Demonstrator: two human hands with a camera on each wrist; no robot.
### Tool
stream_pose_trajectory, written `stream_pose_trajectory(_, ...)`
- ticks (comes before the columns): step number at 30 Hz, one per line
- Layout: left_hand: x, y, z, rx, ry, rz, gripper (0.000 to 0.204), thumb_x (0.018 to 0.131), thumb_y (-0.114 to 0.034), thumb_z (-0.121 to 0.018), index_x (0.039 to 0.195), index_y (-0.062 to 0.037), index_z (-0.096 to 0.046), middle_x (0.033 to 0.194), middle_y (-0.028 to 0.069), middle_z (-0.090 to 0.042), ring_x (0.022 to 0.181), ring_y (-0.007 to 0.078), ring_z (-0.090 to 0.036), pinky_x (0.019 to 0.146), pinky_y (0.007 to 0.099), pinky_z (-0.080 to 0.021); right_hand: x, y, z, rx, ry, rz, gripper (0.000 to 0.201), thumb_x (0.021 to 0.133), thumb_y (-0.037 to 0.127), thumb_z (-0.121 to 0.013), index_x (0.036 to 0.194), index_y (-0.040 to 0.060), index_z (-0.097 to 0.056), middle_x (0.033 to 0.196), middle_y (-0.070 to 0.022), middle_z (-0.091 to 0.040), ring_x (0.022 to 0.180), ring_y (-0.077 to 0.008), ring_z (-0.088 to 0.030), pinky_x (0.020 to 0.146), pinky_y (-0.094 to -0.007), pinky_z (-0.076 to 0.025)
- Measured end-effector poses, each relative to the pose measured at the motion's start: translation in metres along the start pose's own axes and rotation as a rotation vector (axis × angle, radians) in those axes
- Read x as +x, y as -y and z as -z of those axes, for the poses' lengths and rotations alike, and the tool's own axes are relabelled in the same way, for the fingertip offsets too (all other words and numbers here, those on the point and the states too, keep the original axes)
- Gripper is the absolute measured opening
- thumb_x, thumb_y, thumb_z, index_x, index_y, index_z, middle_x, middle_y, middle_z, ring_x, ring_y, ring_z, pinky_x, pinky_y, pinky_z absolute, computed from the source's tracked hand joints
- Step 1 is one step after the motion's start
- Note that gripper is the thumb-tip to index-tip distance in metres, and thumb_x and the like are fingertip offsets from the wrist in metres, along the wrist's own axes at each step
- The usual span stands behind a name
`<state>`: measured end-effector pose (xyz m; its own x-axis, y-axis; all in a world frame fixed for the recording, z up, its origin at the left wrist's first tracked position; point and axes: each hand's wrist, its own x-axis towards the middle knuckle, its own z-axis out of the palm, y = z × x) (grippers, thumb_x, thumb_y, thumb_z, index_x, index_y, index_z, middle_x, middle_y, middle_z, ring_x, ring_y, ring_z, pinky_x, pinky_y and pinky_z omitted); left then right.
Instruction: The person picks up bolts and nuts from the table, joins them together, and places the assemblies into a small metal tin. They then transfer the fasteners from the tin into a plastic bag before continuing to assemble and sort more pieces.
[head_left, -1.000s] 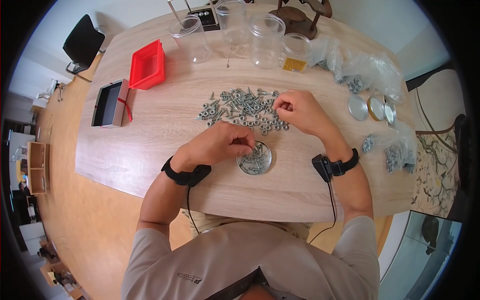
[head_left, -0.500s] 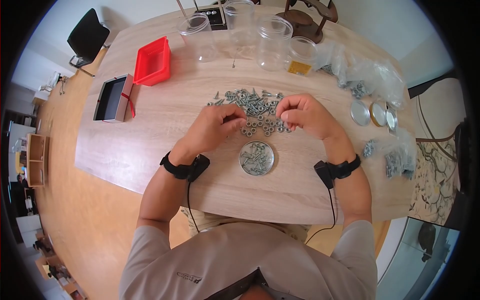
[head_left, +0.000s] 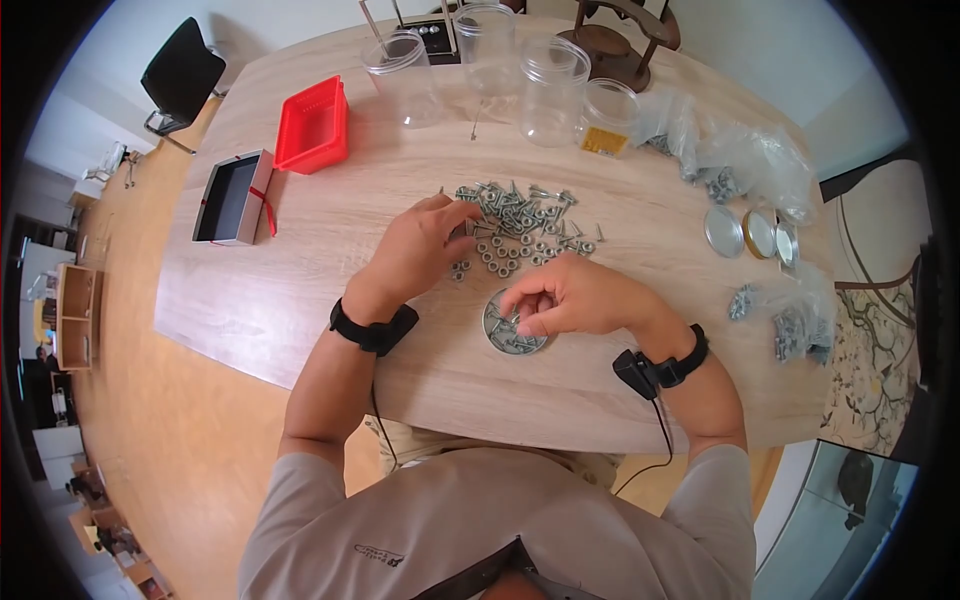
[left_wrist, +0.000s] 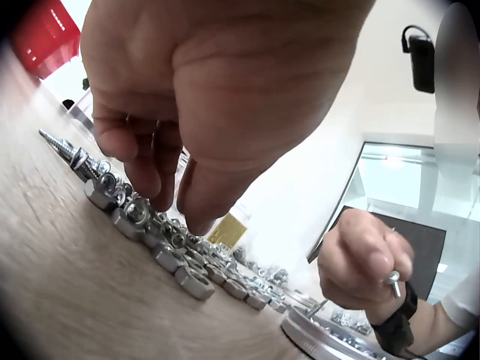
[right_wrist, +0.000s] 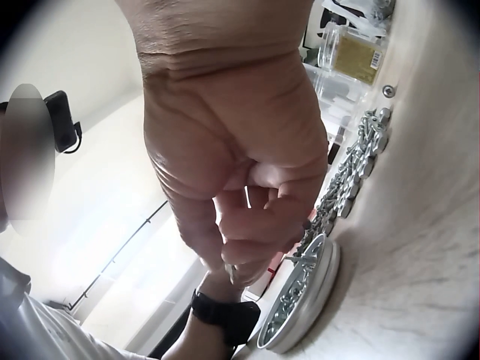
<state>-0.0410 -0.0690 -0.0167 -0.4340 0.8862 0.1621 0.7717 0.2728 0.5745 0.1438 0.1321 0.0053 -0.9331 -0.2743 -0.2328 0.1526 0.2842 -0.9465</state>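
Observation:
Loose screws and hex nuts lie in a pile on the table. At the pile's left edge is my left hand, fingers and thumb bent loosely down among the hardware in the left wrist view; no piece shows held. A round shallow metal dish with many screws in it stands nearer my body. Over it, my right hand pinches a small screw between thumb and fingers, its head visible in the left wrist view. The right hand hides part of the dish.
A red basket and an open grey box are at the left. Clear plastic jars stand at the back. Bags of hardware and round lids lie at the right.
My right hand has moved from the pile's right side down to over the dish. My left hand, over the dish at first, has moved up and left to the pile's left edge.

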Motion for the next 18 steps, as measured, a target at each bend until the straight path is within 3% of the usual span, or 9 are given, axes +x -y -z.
stream_pose_trajectory(1, 0.000, -0.001, -0.001, 0.036, 0.001, -0.016, 0.036, 0.089, -0.009, -0.080, 0.124, -0.0073, -0.073, 0.107, 0.0144, -0.071, 0.100, 0.0350, -0.070, 0.087, 0.0428, -0.057, -0.001, 0.003, -0.001, -0.011, -0.016, -0.020, 0.018, 0.094, 0.016, -0.075, 0.107, 0.0037, -0.078, 0.084, -0.0041, -0.074, 0.074, -0.0145, -0.067, 0.071, -0.0327, -0.055)
stream_pose_trajectory(4, 0.001, -0.004, -0.004, 0.129, -0.018, -0.057, 0.036, 0.089, -0.008, -0.079, 0.124, -0.0078, -0.072, 0.107, 0.0138, -0.071, 0.101, 0.0370, -0.069, 0.089, 0.0453, -0.056, 0.007, -0.014, 0.009, -0.288, -0.416, 0.008, 0.020, 0.093, 0.017, -0.074, 0.109, 0.0070, -0.079, 0.084, -0.0077, -0.074, 0.081, -0.0228, -0.072, 0.076, -0.0359, -0.057)
stream_pose_trajectory(5, 0.001, -0.005, -0.005, 0.145, -0.013, -0.052, 0.032, 0.090, -0.009, -0.078, 0.121, -0.0081, -0.072, 0.106, 0.0136, -0.070, 0.103, 0.0364, -0.069, 0.089, 0.0457, -0.057, 0.009, -0.022, 0.019, -0.460, -0.521, -0.007, 0.028, 0.092, 0.018, -0.074, 0.118, 0.0113, -0.078, 0.098, -0.0108, -0.074, 0.089, -0.0306, -0.073, 0.082, -0.0409, -0.058)
stream_pose_trajectory(8, 0.001, -0.003, -0.009, 0.197, -0.009, -0.038, 0.021, 0.092, -0.012, -0.075, 0.113, -0.0086, -0.072, 0.104, 0.0133, -0.070, 0.105, 0.0353, -0.069, 0.089, 0.0469, -0.057, 0.009, -0.038, 0.034, -0.637, -0.836, 0.008, 0.034, 0.092, 0.018, -0.074, 0.126, 0.0127, -0.076, 0.113, -0.0106, -0.072, 0.099, -0.0317, -0.071, 0.090, -0.0431, -0.058)
stream_pose_trajectory(11, 0.001, -0.004, -0.012, 0.250, -0.010, -0.030, 0.015, 0.093, -0.012, -0.073, 0.106, -0.0081, -0.071, 0.102, 0.0134, -0.070, 0.103, 0.0359, -0.070, 0.087, 0.0477, -0.058, 0.010, -0.054, 0.040, -0.784, -0.828, 0.133, 0.037, 0.093, 0.017, -0.074, 0.130, 0.0134, -0.074, 0.127, -0.0106, -0.068, 0.108, -0.0319, -0.069, 0.095, -0.0435, -0.057)
stream_pose_trajectory(14, 0.002, -0.004, -0.012, 0.275, -0.017, -0.041, 0.012, 0.093, -0.012, -0.072, 0.104, -0.0076, -0.070, 0.099, 0.0139, -0.071, 0.098, 0.0364, -0.071, 0.086, 0.0481, -0.058, 0.016, -0.065, 0.043, -0.893, -0.795, 0.207, 0.030, 0.095, 0.015, -0.073, 0.124, 0.0114, -0.075, 0.121, -0.0094, -0.070, 0.112, -0.0324, -0.067, 0.097, -0.0429, -0.056)
stream_pose_trajectory(18, 0.002, -0.003, -0.012, 0.295, -0.026, -0.043, 0.010, 0.092, -0.012, -0.072, 0.101, -0.0078, -0.071, 0.095, 0.0134, -0.071, 0.093, 0.0367, -0.070, 0.083, 0.0480, -0.057, 0.017, -0.066, 0.045, -0.790, -0.755, 0.177, 0.019, 0.096, 0.013, -0.072, 0.114, 0.0075, -0.075, 0.114, -0.0117, -0.070, 0.106, -0.0354, -0.068, 0.092, -0.0454, -0.056)
